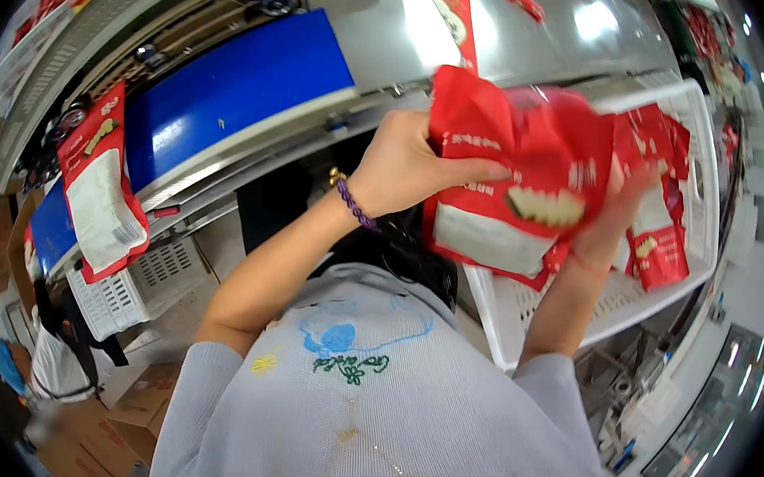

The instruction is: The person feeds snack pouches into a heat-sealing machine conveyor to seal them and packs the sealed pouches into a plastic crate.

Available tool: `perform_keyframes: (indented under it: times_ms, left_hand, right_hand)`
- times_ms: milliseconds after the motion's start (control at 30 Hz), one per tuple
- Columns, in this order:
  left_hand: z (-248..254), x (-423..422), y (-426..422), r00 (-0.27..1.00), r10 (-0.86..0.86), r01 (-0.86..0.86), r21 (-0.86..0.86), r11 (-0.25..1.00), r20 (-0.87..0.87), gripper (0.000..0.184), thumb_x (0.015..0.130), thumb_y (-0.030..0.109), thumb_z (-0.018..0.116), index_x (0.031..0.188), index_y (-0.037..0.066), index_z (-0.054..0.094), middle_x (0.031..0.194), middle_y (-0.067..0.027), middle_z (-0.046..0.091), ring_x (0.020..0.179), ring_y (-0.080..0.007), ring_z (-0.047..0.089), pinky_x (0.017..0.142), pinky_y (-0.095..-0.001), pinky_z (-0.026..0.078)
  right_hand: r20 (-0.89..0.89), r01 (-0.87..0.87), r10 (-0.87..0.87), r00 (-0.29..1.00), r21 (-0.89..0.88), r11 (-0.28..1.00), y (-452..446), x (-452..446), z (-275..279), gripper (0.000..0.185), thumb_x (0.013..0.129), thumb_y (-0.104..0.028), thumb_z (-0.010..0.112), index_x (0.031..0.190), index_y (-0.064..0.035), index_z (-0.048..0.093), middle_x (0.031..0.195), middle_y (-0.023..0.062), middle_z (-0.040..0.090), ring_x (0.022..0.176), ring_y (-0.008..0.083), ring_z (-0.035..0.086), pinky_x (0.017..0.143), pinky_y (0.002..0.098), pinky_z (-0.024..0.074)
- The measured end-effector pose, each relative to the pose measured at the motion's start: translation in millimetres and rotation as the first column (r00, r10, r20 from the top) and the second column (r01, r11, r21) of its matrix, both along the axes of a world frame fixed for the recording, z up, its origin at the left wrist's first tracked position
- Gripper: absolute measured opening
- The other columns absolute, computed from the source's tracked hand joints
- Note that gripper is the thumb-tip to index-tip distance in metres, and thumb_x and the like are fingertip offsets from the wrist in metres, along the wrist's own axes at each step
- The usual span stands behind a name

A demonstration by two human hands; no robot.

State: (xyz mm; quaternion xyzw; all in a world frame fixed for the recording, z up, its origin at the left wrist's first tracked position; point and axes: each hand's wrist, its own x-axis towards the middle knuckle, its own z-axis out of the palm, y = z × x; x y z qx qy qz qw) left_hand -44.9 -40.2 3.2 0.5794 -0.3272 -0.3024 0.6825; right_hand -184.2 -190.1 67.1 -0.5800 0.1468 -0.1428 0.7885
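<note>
My left hand [412,168], with a purple bead bracelet at its wrist, grips the upper left edge of a red package [533,198], thumb across its front. The package has a white panel and a picture of pale food. My right hand [616,213], blurred, is closed on the package's right side. Behind it, more red packages [659,241] lie in a white plastic basket [709,183]. Whether I hold one package or more cannot be made out.
A blue conveyor belt [242,87] carries a red package [105,190] at its left end. The steel table [556,42] holds a flat red package [453,14] and a small red piece [521,3]. A person [61,357] and cardboard boxes [83,455] are at the left.
</note>
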Motion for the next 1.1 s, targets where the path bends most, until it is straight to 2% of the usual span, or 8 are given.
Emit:
perform_keyframes:
  times_ms: [67,133,333,433,533,733,1067,1100]
  left_hand:
    - [1.7,10.8,10.3,0.981,0.195,-0.194,0.051,0.98,-0.007,0.029,0.074,0.023,0.082,0.091,0.002,0.072,0.084,-0.0075,0.074,0.073,-0.0129,0.07,0.066,-0.026,0.054]
    - [6.0,19.4,19.6,0.923,0.267,-0.29,0.046,0.956,0.278,0.03,0.077,0.022,0.08,0.096,0.001,0.071,0.084,-0.0057,0.073,0.075,-0.0111,0.068,0.069,-0.0264,0.053]
    - [14.4,59.0,48.0,0.997,0.054,-0.063,-0.158,0.985,-0.058,0.02,0.094,0.016,0.061,0.096,-0.004,0.065,0.091,-0.0018,0.064,0.086,-0.0056,0.054,0.078,-0.0223,0.046]
    - [-0.3,84.2,42.7,0.894,0.402,-0.399,-0.059,0.915,0.197,0.026,0.093,0.02,0.063,0.081,-0.004,0.06,0.079,-0.0076,0.06,0.072,-0.0095,0.05,0.067,-0.0266,0.044]
    - [-17.6,111.0,32.6,0.63,0.657,-0.695,-0.078,0.715,0.414,0.025,0.09,0.023,0.065,0.085,-0.001,0.067,0.072,-0.0137,0.063,0.066,-0.018,0.06,0.063,-0.0279,0.045]
    - [-36.1,143.4,17.3,0.605,0.607,-0.653,0.115,0.748,-0.515,0.02,0.087,0.018,0.066,0.071,0.005,0.064,0.053,0.0028,0.048,0.042,-0.0039,0.037,0.037,-0.0226,0.021]
    - [-44.9,164.7,42.3,0.575,0.736,-0.716,0.216,0.664,-0.359,0.018,0.084,0.015,0.065,0.071,0.004,0.058,0.053,0.0031,0.042,0.039,-0.0061,0.032,0.036,-0.0249,0.018]
    - [-48.6,169.2,49.1,0.601,0.774,-0.71,0.311,0.631,-0.198,0.028,0.079,0.024,0.066,0.07,-0.003,0.065,0.064,-0.0096,0.064,0.052,-0.0188,0.058,0.051,-0.0323,0.045]
  right_hand:
    - [-0.1,0.142,-0.211,0.972,-0.465,0.874,-3.5,13.5,-29.7,0.043,0.084,-0.021,0.075,0.115,0.002,0.058,0.102,0.0046,0.063,0.093,0.011,0.059,0.081,0.0255,0.0491]
    - [-0.146,0.259,-0.334,0.931,-0.38,0.888,-10.7,24.3,-52.1,0.04,0.083,-0.011,0.075,0.117,0.0007,0.058,0.103,0.0043,0.063,0.091,0.0104,0.059,0.082,0.026,0.0483]
    - [-0.057,0.522,-0.521,0.852,0.172,0.835,-3.1,80.0,-44.9,0.025,0.098,-0.018,0.057,0.116,-0.0009,0.059,0.107,0.004,0.062,0.094,0.0107,0.057,0.085,0.0266,0.047]
    - [0.158,0.346,-0.333,0.93,-0.061,0.936,-23.4,105.4,-66.8,0.029,0.099,-0.018,0.054,0.12,0.0007,0.058,0.113,0.0055,0.062,0.099,0.0118,0.057,0.087,0.0273,0.0467]
    - [0.225,0.339,-0.267,0.937,-0.764,0.548,-28.7,139.3,-49.6,0.023,0.096,-0.013,0.059,0.104,0.0072,0.066,0.093,0.0045,0.067,0.084,0.0071,0.057,0.078,0.0222,0.0457]
    - [0.1,0.269,-0.25,0.963,-0.306,0.913,-48.4,206.9,-75.2,0.015,0.091,-0.009,0.064,0.097,-0.0006,0.053,0.073,0.0056,0.064,0.068,0.0043,0.054,0.059,0.0185,0.0405]
    - [0.11,0.192,-0.16,0.981,-0.414,0.89,-44.6,246.5,-97.9,0.027,0.088,-0.004,0.068,0.082,-0.0103,0.043,0.063,-0.0059,0.046,0.059,0.0009,0.042,0.055,0.0173,0.0343]
    - [0.107,0.178,-0.148,0.983,-0.38,0.908,-41.8,249.7,-99.4,0.027,0.088,-0.004,0.068,0.081,-0.0106,0.043,0.068,-0.0031,0.053,0.061,0.0024,0.046,0.056,0.0179,0.0369]
